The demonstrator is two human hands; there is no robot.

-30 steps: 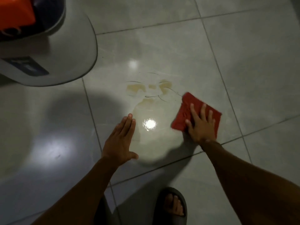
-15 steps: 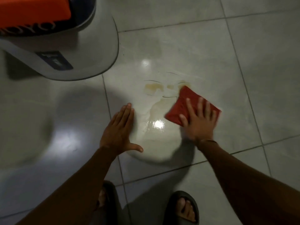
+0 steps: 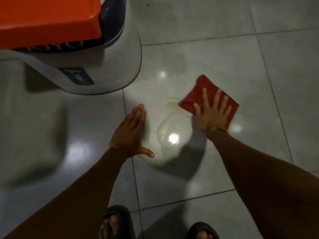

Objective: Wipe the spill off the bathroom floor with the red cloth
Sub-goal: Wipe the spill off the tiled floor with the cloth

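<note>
The right hand point(image 3: 211, 116) uses no pinch grip: its palm lies flat on the red cloth point(image 3: 203, 94) with fingers spread, pressing it to the floor point(image 3: 224, 54). The left hand point(image 3: 128, 133) is also flat and empty, fingers together, braced on the floor to the left of the spill point(image 3: 170, 133). The cloth lies at the spill's upper-right edge, beside a small yellowish patch point(image 3: 171, 104); the main wet pool lies below and to the left of the cloth, between the two hands. The step in hand is judged to be the wiping stroke, partly complete. The next move calls for dragging the cloth down and left through the patch and pool while maintaining downward pressure.
</note>
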